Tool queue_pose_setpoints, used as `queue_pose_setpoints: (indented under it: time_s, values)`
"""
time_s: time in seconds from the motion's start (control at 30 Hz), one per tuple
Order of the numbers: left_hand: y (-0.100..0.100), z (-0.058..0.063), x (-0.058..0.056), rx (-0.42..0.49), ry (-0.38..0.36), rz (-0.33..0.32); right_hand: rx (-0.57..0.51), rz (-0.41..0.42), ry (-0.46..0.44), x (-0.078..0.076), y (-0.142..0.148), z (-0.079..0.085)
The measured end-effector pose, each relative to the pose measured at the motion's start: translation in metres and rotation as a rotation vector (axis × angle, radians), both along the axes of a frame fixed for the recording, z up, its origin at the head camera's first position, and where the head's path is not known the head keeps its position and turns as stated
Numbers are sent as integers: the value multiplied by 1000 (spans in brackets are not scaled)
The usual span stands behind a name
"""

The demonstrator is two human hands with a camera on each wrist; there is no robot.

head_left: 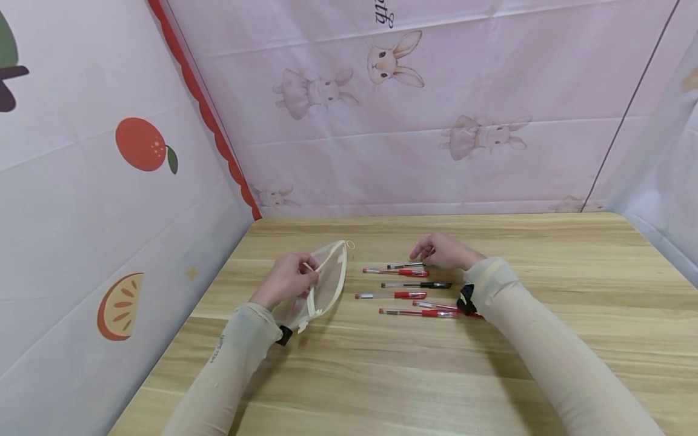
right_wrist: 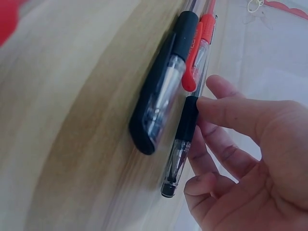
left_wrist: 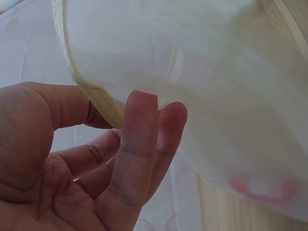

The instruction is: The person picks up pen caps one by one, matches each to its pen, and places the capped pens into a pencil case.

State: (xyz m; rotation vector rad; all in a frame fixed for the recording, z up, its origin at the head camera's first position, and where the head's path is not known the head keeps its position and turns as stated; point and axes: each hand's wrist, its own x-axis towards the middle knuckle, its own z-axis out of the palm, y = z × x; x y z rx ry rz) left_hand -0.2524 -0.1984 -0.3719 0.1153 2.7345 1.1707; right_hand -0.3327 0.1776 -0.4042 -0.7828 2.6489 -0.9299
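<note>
My left hand [head_left: 289,278] pinches the pale yellow edge of a see-through mesh zip pouch [head_left: 331,281]. Its mouth gapes towards the pens, and a yellow zipper runs along the rim. In the left wrist view, the thumb and fingers [left_wrist: 139,144] meet at the pouch's trim [left_wrist: 103,103]. My right hand [head_left: 444,250] is at the farthest pen, a clear black gel pen [head_left: 405,265]. Seen from the right wrist, thumb and fingers pinch this pen at its black grip [right_wrist: 186,118]. Just nearer lie a red gel pen [head_left: 395,273] and another black gel pen [head_left: 417,284].
More red gel pens lie roughly parallel on the wooden table [head_left: 382,375], one [head_left: 389,295] in the middle and another [head_left: 417,313] nearest me. A further red pen [head_left: 433,306] runs partly under the right wrist. Printed cloth walls [head_left: 349,163] stand behind and at the sides.
</note>
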Motion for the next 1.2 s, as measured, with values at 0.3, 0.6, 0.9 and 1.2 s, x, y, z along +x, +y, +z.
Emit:
queue_pose_setpoints:
  time_s: [0.3,0.6,0.9,1.2]
  values:
    - [0,-1,0,-6,10,-4,30,-12,-17,-1,0,-2]
    - [0,0,2,-15,4,-3,87,-17,8,-1,0,-2]
    - [0,1,2,-11,2,-3,110,-27,15,-1,1,-2]
    - [1,2,3,-5,-2,3,143,-54,9,-1,2,-1]
